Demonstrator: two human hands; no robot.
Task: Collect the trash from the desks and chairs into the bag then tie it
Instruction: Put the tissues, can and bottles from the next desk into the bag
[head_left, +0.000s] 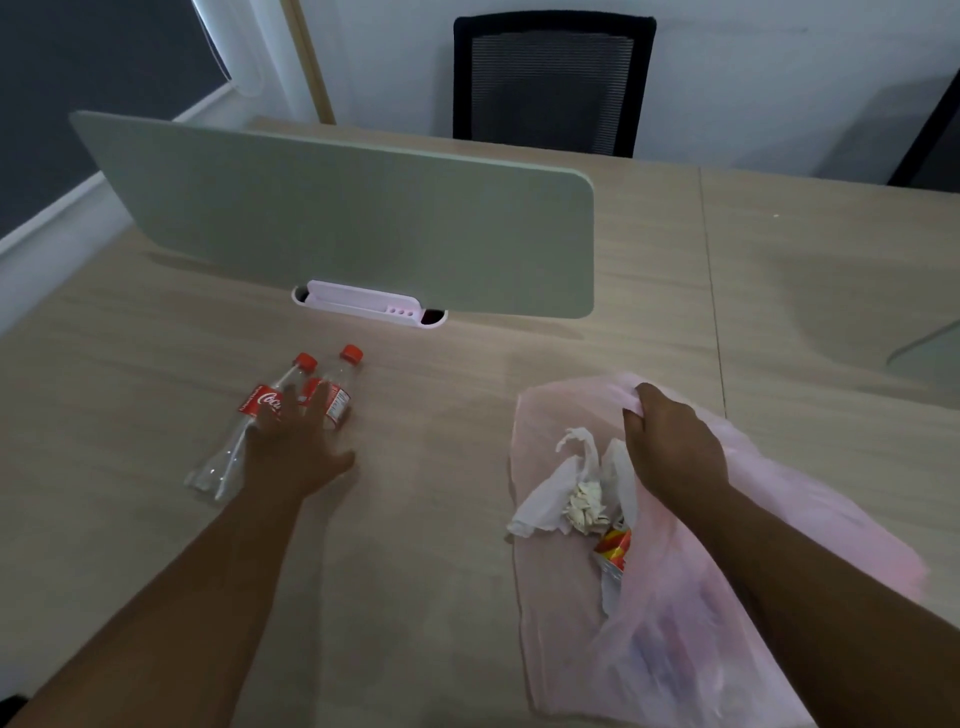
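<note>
1. Reaching with fingers spread, your left hand (296, 447) lies over two Coca-Cola bottles (291, 410) on the surface (415, 519).
2. Your right hand (670, 441) grips the pink bag (675, 649) rim; crumpled tissue (571, 499) sits at its mouth.

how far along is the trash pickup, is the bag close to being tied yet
Partly done: crumpled tissue and a red wrapper already sit at the mouth of the pink bag. In hand: the right hand holds the bag's edge open while the left hand reaches over two empty cola bottles on the desk. Left: bag the bottles, then tie.
</note>
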